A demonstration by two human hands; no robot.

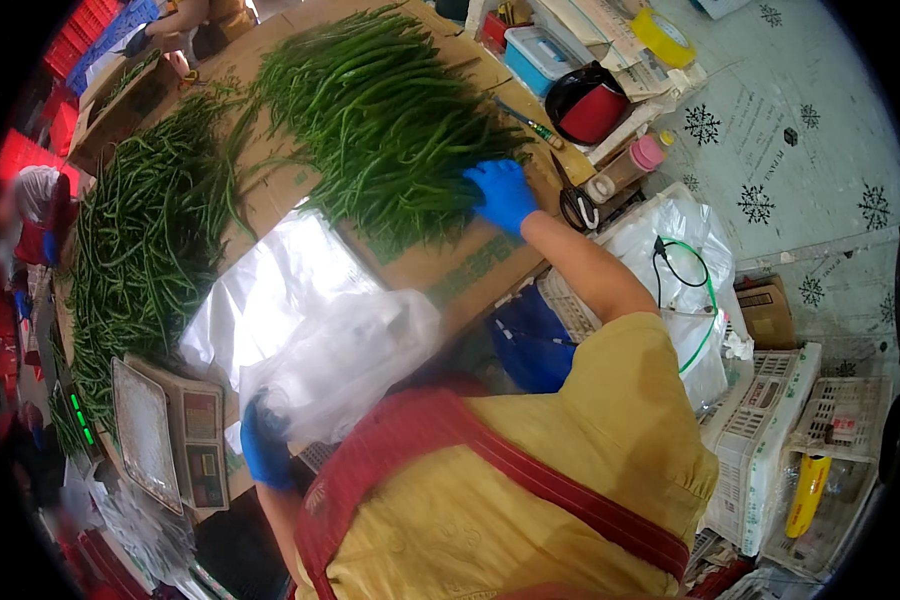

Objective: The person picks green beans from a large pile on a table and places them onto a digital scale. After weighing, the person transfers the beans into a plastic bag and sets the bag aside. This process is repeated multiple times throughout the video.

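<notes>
Head cam looked straight down on the job when I checked in, and honestly it looked like early days: two big heaps of long green beans (390, 120) were lying loose on the cardboard-covered table (450, 265), and the scale (170, 435) at the near edge had a bare pan, nothing weighed on it. The right hand (502, 195), in a blue glove, was laid on the near end of the right-hand heap, fingers curled down onto the stalks, a partly spread grip pressing on them rather than lifting anything that I could see. The left hand (265, 445), also blue-gloved, was down by the scale with its grip pressed together on a clear plastic bag (345, 355), which hung bunched and looked empty. So bagging hadn't really started, I'd say.
</notes>
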